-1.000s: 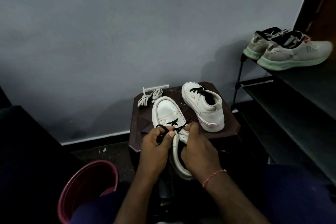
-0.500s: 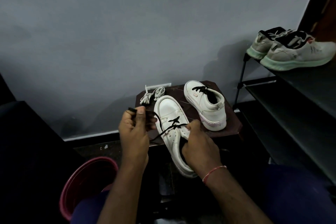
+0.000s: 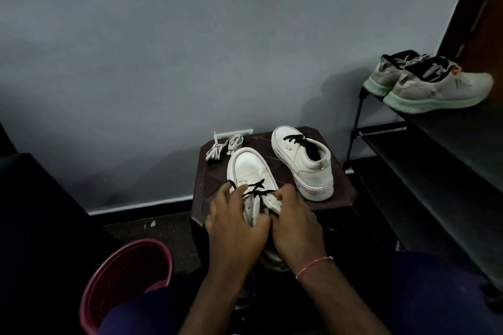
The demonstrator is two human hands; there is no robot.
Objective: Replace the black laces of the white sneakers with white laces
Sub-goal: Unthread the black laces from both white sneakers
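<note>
A dark brown plastic stool [image 3: 211, 179] stands near a plain grey painted wall [image 3: 190, 49], and a round maroon plastic bucket [image 3: 152, 242] sits on the dark floor, nearer the camera and to the stool's left. To the right, a black metal shoe rack [image 3: 446, 160] carries a pair of pale grey running shoes with mint-green soles [image 3: 435, 87] on its top shelf, beside a dark brown wooden door frame [image 3: 473, 8].
</note>
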